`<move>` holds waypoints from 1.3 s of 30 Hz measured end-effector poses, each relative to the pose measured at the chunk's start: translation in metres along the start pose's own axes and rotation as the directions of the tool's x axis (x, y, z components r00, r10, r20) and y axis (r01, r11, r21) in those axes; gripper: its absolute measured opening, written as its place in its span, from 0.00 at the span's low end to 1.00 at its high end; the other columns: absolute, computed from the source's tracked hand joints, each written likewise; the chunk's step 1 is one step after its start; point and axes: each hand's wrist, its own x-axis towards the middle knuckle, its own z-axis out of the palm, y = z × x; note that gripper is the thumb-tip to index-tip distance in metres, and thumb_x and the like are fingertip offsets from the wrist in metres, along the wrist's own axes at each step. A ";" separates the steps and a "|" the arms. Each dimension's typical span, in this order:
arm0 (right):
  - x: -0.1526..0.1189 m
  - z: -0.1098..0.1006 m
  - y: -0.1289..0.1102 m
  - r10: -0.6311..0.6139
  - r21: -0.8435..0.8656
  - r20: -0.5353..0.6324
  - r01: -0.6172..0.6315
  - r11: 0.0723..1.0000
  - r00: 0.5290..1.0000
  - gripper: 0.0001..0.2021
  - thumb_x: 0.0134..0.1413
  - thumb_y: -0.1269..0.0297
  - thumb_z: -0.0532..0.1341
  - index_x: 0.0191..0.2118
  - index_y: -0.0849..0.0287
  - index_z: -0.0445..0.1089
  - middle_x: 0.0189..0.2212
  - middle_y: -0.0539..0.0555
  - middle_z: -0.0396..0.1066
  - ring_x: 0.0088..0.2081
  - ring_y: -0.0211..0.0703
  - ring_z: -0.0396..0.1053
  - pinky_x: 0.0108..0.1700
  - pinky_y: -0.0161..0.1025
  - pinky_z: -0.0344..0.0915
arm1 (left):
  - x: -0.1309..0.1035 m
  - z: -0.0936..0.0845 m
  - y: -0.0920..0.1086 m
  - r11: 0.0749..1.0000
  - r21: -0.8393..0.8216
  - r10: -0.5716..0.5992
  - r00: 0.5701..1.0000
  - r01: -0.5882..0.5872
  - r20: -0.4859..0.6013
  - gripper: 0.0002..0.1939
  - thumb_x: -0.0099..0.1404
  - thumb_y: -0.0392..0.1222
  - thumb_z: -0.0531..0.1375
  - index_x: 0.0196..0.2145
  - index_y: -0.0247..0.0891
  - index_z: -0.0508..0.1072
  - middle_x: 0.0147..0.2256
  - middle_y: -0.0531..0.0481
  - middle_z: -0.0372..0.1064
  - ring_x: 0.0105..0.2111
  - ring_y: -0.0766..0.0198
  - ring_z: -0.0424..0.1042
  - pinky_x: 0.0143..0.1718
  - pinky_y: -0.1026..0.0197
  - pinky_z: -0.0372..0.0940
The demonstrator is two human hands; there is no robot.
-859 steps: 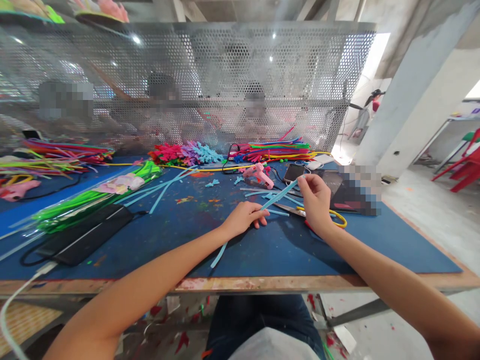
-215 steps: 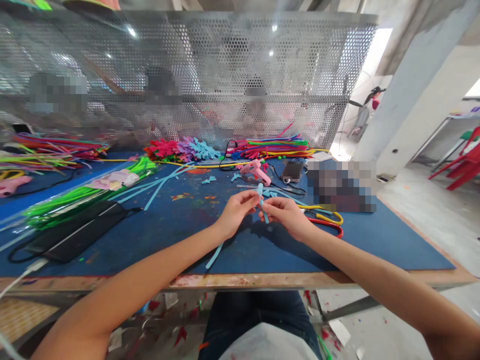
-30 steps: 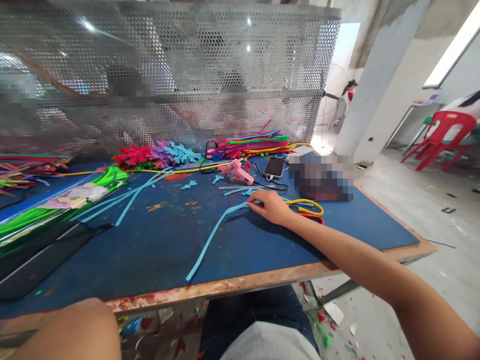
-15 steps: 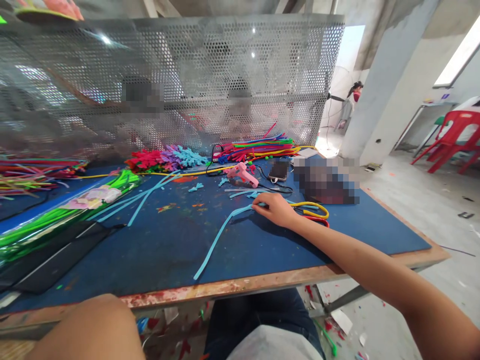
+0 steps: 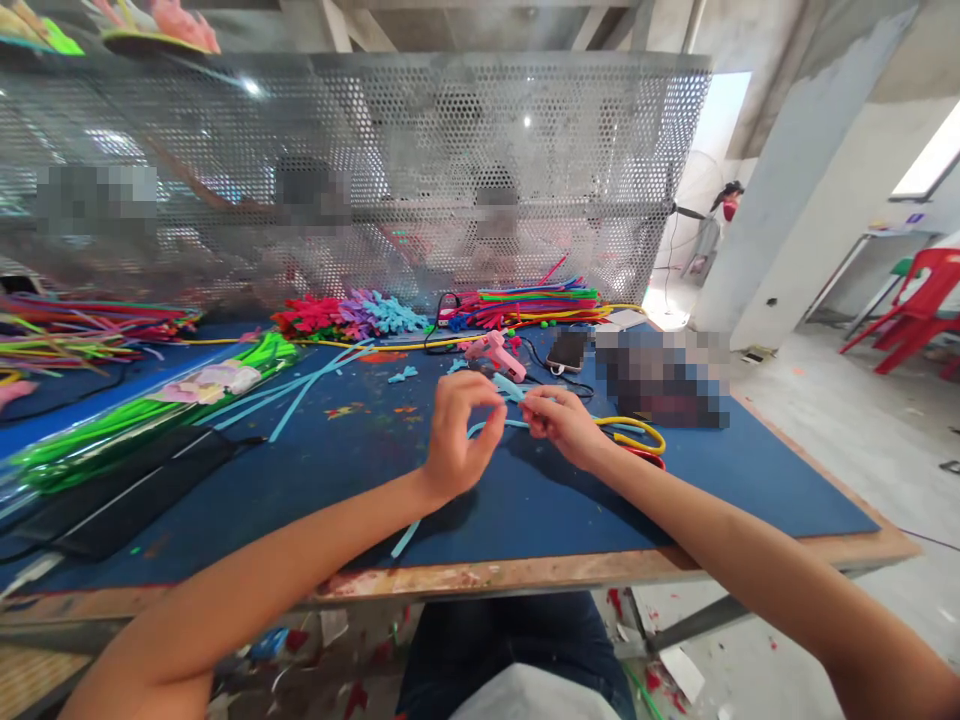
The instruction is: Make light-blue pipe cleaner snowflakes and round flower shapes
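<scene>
In my right hand (image 5: 559, 420), a short light-blue fuzzy pipe-cleaner piece (image 5: 510, 388) is pinched, sticking out toward the left above the table. My left hand (image 5: 461, 430) is raised beside it, thumb and forefinger curled close together by the piece's end; whether they grip anything is unclear. A long light-blue pipe cleaner (image 5: 406, 540) lies bent on the blue mat under my hands, partly hidden by the left one. Scissors with yellow and red handles (image 5: 636, 432) rest by my right wrist. Beyond my hands is a pink glue gun (image 5: 495, 354).
A phone (image 5: 566, 350) lies behind the right hand. Piles of cut pieces (image 5: 382, 312) and long pipe cleaners (image 5: 536, 302) line the perforated metal screen (image 5: 420, 150). A bag of green pipe cleaners (image 5: 150, 415) and a black case (image 5: 142, 495) occupy the left side.
My left hand has come up from the lower left to meet the right. My right hand has lifted off the mat with the short light-blue piece. The view has shifted slightly left.
</scene>
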 end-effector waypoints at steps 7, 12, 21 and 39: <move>-0.008 0.006 0.003 0.139 0.196 0.163 -0.170 0.966 0.977 0.11 0.41 0.59 0.65 0.27 0.60 0.66 0.20 0.46 0.63 0.19 0.29 0.56 0.23 0.30 0.53 | 0.001 0.018 -0.018 0.736 -0.379 -0.374 0.803 0.561 0.464 0.11 0.59 0.45 0.58 0.34 0.34 0.71 0.29 0.50 0.67 0.28 0.67 0.65 0.29 0.66 0.61; -0.009 0.009 0.001 0.077 -0.020 0.121 -0.075 0.997 0.990 0.13 0.44 0.55 0.63 0.28 0.61 0.67 0.24 0.49 0.66 0.23 0.31 0.59 0.24 0.31 0.54 | -0.002 0.018 -0.016 0.574 -0.448 -0.483 0.725 0.686 0.492 0.12 0.56 0.46 0.60 0.33 0.34 0.71 0.29 0.52 0.67 0.28 0.68 0.65 0.30 0.67 0.62; 0.002 -0.009 -0.004 -0.104 -0.310 0.102 0.130 0.942 0.989 0.14 0.43 0.57 0.63 0.36 0.60 0.69 0.25 0.48 0.66 0.24 0.32 0.60 0.25 0.32 0.55 | -0.002 0.024 -0.032 0.279 -0.379 -0.425 0.467 0.882 0.775 0.14 0.52 0.45 0.64 0.32 0.32 0.72 0.30 0.49 0.70 0.30 0.66 0.71 0.39 0.60 0.65; -0.011 -0.005 -0.004 -0.322 -0.631 0.252 0.407 0.661 0.913 0.08 0.48 0.63 0.60 0.35 0.57 0.73 0.34 0.54 0.71 0.34 0.42 0.69 0.32 0.37 0.66 | -0.005 0.024 -0.030 0.191 -0.491 -0.598 0.497 0.850 0.629 0.14 0.49 0.45 0.65 0.28 0.32 0.70 0.24 0.52 0.69 0.24 0.71 0.68 0.29 0.67 0.64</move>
